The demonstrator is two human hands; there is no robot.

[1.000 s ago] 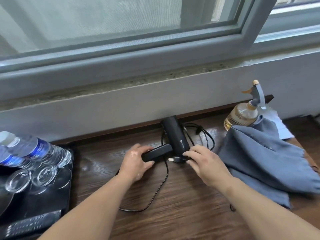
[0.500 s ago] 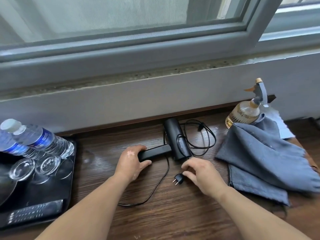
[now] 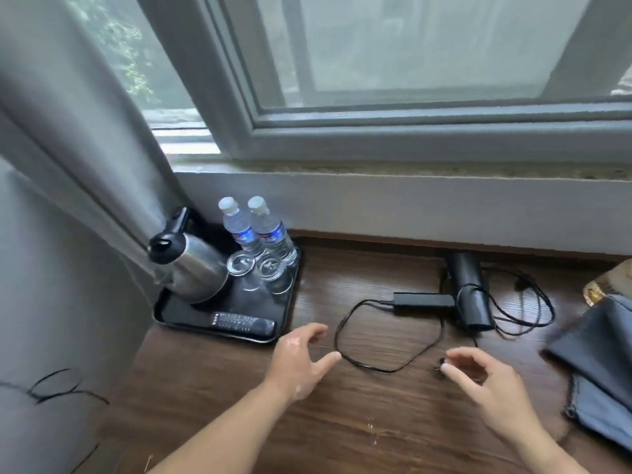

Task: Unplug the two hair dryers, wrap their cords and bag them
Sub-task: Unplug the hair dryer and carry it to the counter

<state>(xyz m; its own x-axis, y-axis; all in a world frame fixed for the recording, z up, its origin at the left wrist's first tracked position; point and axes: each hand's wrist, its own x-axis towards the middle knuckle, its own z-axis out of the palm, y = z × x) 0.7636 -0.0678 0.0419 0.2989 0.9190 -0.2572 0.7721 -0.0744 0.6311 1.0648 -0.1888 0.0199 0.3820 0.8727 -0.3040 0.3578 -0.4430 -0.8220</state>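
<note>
One dryer (image 3: pixel 469 295) is all I can see. It lies on the table (image 3: pixel 376 422) at about one o'clock from my hands, with its barrel toward the wall and its handle reaching out to nine o'clock. Its cord (image 3: pixel 336 338) leaves the handle's end and lies in a slack ring on the wood between my hands. My left hand (image 3: pixel 301 354) hovers at the ring's nine o'clock side with fingers spread and holds nothing. My right hand (image 3: pixel 485 378) is curled at the ring's four o'clock side, and through the blur its thumb and forefinger seem to pinch the plug (image 3: pixel 442 362) at their tips. With the plug out here over the table, I judge this dryer unplugged and the wrapping step now in hand. A second loop (image 3: pixel 550 307) of black wire lies at the dryer's three o'clock, and I cannot tell whose it is. The grey bag (image 3: pixel 602 354) is slumped at three o'clock, near but apart from the dryer. At ten o'clock a tray (image 3: pixel 219 331) carries a kettle (image 3: pixel 195 268), bottles (image 3: pixel 270 230), glasses (image 3: pixel 270 268) and a remote (image 3: pixel 242 323). Next, I think, my left hand must take the handle while my right keeps the plug and winds the slack round it evenly, without kinks. Then the bag's mouth has to be opened. The other dryer is not in view.
</note>
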